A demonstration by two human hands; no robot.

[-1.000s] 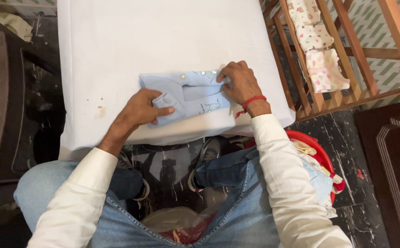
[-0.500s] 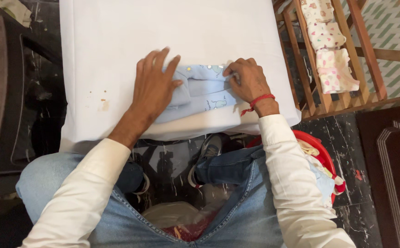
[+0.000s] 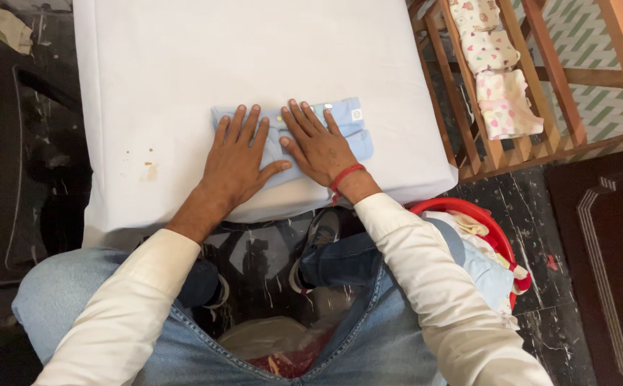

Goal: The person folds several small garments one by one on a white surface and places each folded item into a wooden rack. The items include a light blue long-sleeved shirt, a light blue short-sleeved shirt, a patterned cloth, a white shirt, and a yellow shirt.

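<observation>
Item: folded pale-blue baby garment (image 3: 350, 129) near front edge of white-covered tabletop (image 3: 183, 57), under left hand (image 3: 236, 161) and right hand (image 3: 318, 146), fingers spread flat, gripping nothing; risk: uneven pressing likely slides folds askew.

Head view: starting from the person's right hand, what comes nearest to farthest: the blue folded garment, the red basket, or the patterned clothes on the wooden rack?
1. Blue folded garment, directly under the right hand.
2. Red basket, lower right on the floor.
3. Patterned clothes, upper right on the wooden rack.
</observation>
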